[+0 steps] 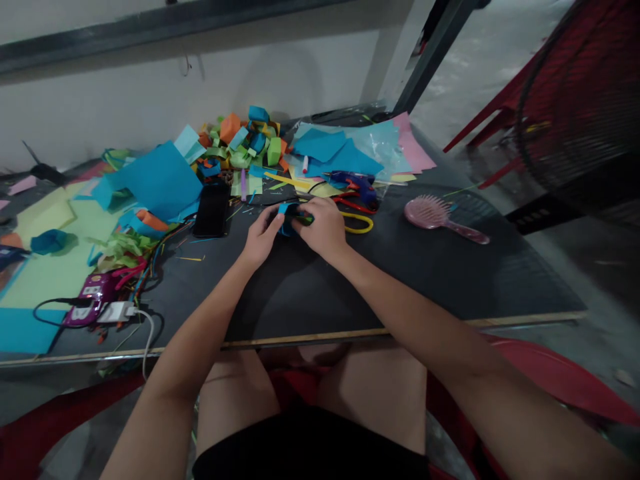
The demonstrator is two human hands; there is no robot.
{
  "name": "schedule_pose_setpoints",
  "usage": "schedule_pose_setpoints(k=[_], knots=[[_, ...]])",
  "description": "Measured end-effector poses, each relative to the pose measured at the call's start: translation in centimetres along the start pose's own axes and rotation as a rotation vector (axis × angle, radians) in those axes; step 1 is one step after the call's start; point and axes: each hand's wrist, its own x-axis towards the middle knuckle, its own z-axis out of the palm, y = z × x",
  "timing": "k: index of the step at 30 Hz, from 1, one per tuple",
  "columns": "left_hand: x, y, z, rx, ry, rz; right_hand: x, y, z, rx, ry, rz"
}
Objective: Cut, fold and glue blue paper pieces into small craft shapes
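Over the table (400, 283), the left hand (261, 236) and right hand (324, 228) pinch a blue paper piece (285, 209), which could crumple if either squeezes too hard.

Blue paper (285, 211) between left hand (262, 236) and right hand (324, 228)

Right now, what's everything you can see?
Table: 1, dark grey, centre
Paper piece: 1, blue, table's middle
Paper heap: many pieces, multicoloured, table's back
Paper sheets: several, blue, green, pink, left and back
Phone: 1, black, left of paper piece
Handle loops: 2, red, yellow, right of paper piece
Tool: 1, blue, behind loops
Hairbrush: 1, pink, table's right
Socket block: 1, purple, front left
Charger: 1, white, beside it
Fan: 1, dark, far right
Chairs: several, red, around table
Wall: 1, white, back
Legs: 2, bare, below table
Left hand: 1, bare, on piece
Right hand: 1, bare, on piece
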Motion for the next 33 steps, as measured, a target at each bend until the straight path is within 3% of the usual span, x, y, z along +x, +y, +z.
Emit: schedule_pose_setpoints(k=[7,27,33], knots=[[-0.1,-0.3,0.1,-0.063,0.024,-0.036,-0.1,0.2,0.2,0.025,0.029,-0.045],[0.1,-0.9,0.2,-0.057,0.106,-0.065,-0.3,-0.4,-0.3,-0.021,-0.084,-0.217],[0.3,-1.2,0.2,-0.038,0.149,-0.034,-0.4,-0.5,-0.5,-0.063,-0.059,-0.224]])
